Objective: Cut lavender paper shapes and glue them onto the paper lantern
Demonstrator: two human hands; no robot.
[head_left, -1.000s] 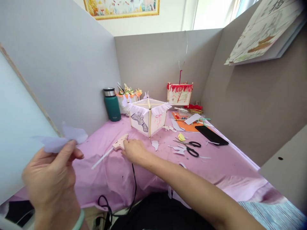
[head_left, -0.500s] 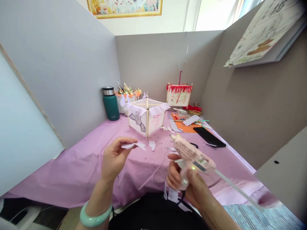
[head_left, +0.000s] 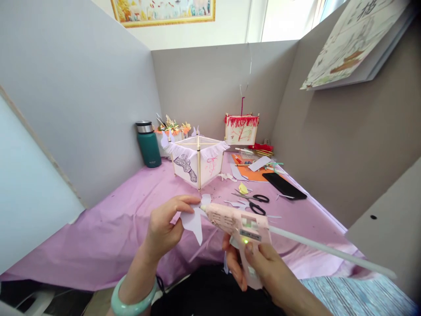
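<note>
My left hand [head_left: 164, 228] pinches the paper [head_left: 193, 224] beside the tip of the gun [head_left: 226, 217], which my right hand [head_left: 268, 270] grips. From here, the paper looks light and bendy; hold its edge.

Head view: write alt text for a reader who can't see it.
A person's right hand aims a pink glue gun at a pale paper cutout pinched in the left hand. Beyond, on purple cloth, stands a white fringed lantern; scissors and a black phone lie to the right.
</note>
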